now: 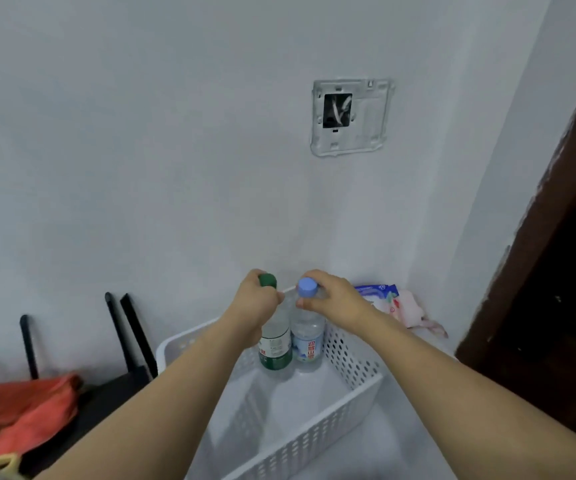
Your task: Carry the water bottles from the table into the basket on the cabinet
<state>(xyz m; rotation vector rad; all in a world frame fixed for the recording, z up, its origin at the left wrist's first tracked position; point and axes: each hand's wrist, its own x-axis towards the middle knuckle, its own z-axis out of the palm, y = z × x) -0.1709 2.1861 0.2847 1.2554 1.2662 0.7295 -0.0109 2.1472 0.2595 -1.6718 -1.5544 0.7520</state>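
Two water bottles stand upright side by side at the far end of a white perforated basket (342,407). The green-capped bottle (276,344) has a green label; my left hand (255,303) is wrapped around its neck just below the cap. To its right, the blue-capped bottle (309,337) carries a blue label, and my right hand (335,299) grips its neck with the cap showing above my fingers. Both bottle bases rest on or just above the basket floor; I cannot tell which.
The basket sits on a white cabinet top (400,445) against a white wall. A wipes pack (380,296) and pink cloth (414,313) lie behind it. A black router with antennas (130,337) and an orange cloth (23,410) are at left. A dark door frame (556,271) stands at right.
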